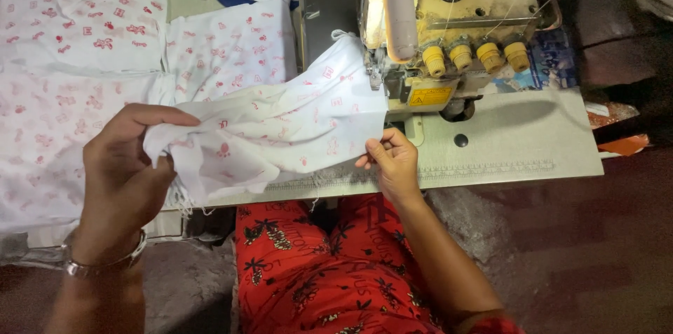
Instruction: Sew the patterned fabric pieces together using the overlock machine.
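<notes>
A white cloth piece with small red prints (280,127) stretches from the sewing machine's needle area down to the left. My left hand (126,173) grips its bunched left end, thumb and fingers closed over the fabric. My right hand (392,162) pinches the cloth's right edge near the front of the sewing machine (449,18), a yellowed overlock type with several yellow tension knobs. The far end of the cloth lies under the machine's presser area.
More white printed cloth pieces (77,60) are piled on the left of the pale table (512,138). The table's front edge carries a ruler strip. My lap in red patterned fabric (315,271) sits below. Dark floor lies to the right.
</notes>
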